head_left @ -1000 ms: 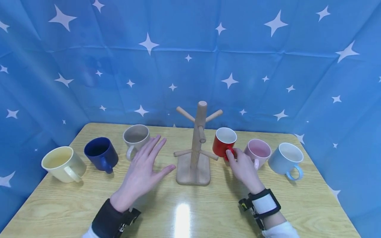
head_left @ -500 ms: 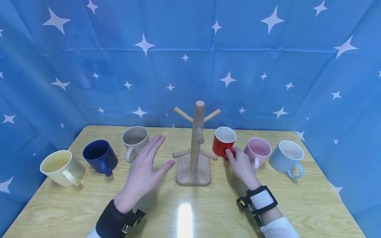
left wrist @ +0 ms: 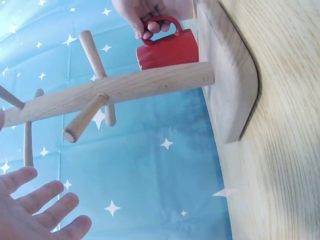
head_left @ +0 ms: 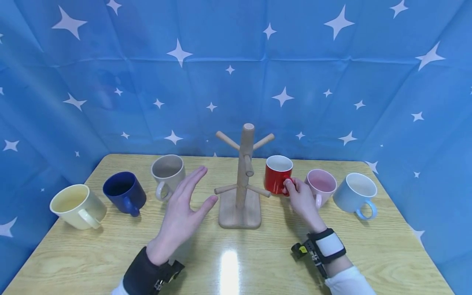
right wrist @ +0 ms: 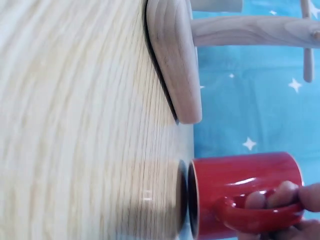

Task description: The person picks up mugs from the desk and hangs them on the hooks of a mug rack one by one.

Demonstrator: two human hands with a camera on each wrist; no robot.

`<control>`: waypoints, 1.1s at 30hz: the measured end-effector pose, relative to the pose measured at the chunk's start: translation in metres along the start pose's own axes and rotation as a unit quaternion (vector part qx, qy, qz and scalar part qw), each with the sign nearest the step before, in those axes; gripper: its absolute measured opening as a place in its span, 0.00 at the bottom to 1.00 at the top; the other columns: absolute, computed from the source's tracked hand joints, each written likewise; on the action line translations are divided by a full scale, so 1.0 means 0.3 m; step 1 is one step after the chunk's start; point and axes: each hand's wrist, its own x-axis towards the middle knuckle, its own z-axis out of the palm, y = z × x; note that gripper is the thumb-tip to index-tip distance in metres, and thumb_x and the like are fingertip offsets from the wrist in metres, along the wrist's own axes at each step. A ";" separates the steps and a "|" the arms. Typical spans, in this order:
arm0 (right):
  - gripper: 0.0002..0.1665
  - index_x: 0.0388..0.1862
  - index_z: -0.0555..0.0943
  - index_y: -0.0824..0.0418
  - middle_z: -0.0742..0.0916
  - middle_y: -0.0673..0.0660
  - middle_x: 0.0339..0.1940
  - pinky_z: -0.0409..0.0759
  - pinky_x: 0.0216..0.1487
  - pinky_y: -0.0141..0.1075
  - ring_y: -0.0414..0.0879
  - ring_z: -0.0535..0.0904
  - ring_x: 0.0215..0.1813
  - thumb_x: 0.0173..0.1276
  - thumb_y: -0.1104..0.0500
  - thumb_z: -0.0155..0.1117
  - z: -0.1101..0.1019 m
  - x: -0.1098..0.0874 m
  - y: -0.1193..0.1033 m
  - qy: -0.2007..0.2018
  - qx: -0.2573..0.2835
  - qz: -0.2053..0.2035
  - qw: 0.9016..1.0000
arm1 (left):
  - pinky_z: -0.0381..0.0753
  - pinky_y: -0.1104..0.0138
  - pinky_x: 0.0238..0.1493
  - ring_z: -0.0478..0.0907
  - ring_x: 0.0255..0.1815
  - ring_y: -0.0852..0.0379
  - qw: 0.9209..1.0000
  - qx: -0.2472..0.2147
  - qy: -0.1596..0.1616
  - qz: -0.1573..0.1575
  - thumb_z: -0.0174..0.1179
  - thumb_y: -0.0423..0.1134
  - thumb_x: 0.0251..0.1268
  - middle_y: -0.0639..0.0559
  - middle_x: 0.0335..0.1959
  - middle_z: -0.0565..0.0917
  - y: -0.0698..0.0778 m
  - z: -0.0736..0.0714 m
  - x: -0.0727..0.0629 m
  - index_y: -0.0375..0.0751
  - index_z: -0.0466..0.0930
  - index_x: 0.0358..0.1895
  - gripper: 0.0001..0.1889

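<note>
Red mug (head_left: 275, 180), right of rack (head_left: 242, 180), is best held level: right hand (head_left: 302, 198) grips its handle (right wrist: 255, 218); left hand (head_left: 184, 213) is spread.

No text, label, brand, number or sign is being shown legibly in any view: nothing readable is being borne by the red mug (head_left: 274, 180), the wooden rack (head_left: 242, 180), the star-patterned curtain (head_left: 236, 98) or the white-panelled wrist strap (head_left: 329, 244).
</note>
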 end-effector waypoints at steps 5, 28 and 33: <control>0.23 0.57 0.78 0.67 0.84 0.66 0.52 0.75 0.53 0.30 0.53 0.79 0.53 0.89 0.51 0.42 -0.008 -0.010 -0.007 -0.006 0.040 0.032 0.999 | 0.73 0.41 0.75 0.73 0.78 0.39 0.999 -0.037 0.011 0.003 0.68 0.42 0.70 0.41 0.77 0.75 0.010 0.000 -0.003 0.44 0.69 0.78 0.34; 0.25 0.19 0.76 0.55 0.79 0.48 0.17 0.74 0.44 0.36 0.45 0.72 0.31 0.82 0.56 0.55 -0.141 -0.088 -0.111 0.141 0.354 0.019 0.924 | 0.82 0.49 0.68 0.78 0.73 0.46 0.994 -0.111 -0.006 0.026 0.66 0.35 0.71 0.45 0.72 0.81 0.089 -0.002 -0.009 0.43 0.75 0.74 0.28; 0.27 0.19 0.83 0.50 0.83 0.45 0.16 0.78 0.40 0.31 0.44 0.74 0.27 0.83 0.58 0.53 -0.186 -0.123 -0.150 0.154 0.347 0.005 0.925 | 0.83 0.50 0.66 0.78 0.73 0.46 0.992 -0.122 -0.017 0.036 0.66 0.36 0.71 0.44 0.71 0.82 0.112 -0.001 -0.002 0.43 0.76 0.73 0.27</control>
